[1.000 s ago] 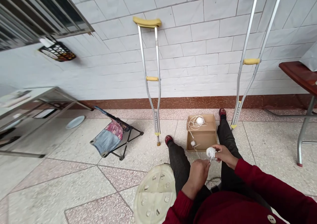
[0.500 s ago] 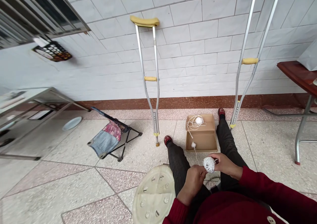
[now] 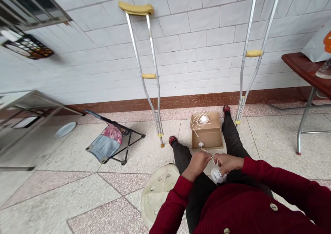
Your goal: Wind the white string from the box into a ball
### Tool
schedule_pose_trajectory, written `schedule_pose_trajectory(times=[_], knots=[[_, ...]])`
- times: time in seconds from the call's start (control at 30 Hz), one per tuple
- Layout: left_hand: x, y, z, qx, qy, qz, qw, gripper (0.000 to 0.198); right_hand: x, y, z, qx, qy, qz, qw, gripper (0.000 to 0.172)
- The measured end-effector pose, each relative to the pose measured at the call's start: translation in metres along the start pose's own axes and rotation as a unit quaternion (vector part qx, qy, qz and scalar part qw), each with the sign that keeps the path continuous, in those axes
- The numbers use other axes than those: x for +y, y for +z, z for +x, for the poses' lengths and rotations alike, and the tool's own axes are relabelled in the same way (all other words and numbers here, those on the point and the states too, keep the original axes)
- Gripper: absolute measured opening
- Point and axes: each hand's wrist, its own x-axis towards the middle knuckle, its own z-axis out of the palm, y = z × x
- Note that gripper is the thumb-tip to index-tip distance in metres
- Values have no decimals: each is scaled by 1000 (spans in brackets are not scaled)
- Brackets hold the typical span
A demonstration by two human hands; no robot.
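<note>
Between my legs, a ball of white string (image 3: 218, 175) hangs just under my right hand (image 3: 226, 163), whose fingers are closed at its top and on the string leading from it. My left hand (image 3: 198, 164) pinches the same strand a little to the left, with a short stretch running between the two hands. Beyond them on the floor lies an open cardboard box (image 3: 209, 137). A small white ball of string (image 3: 201, 144) sits in its near part; a larger wound ball (image 3: 204, 119) with loose loops rests on its far flap.
Two crutches lean on the tiled wall, one left (image 3: 148, 76) and one right (image 3: 254, 53). A round plastic stool (image 3: 155, 199) stands by my left leg. Further left is a folding stool (image 3: 106, 144); a red-brown table (image 3: 305, 68) stands at right.
My hands have come up and slightly apart, drawing out a strand. The larger ball in my hands now hangs lower, below my right fingers. The whole view has shifted a little.
</note>
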Motion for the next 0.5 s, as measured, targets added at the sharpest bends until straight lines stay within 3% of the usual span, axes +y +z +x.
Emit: schedule_pose_trajectory(times=[0.1, 0.2, 0.3, 0.4, 0.5], knots=[[14, -12, 8, 11, 9, 94, 995, 28, 12, -11, 27, 152, 23, -19, 988, 49], [29, -2, 6, 31, -14, 84, 996, 28, 12, -26, 43, 222, -2, 1, 975, 43], [33, 17, -2, 46, -65, -17, 997, 33, 6, -31, 44, 242, -51, 103, 963, 36], [25, 29, -15, 65, -101, -140, 983, 40, 3, -22, 33, 210, -101, 230, 945, 40], [13, 36, -26, 69, -121, -186, 973, 40, 3, -4, 15, 158, -123, 207, 958, 51]])
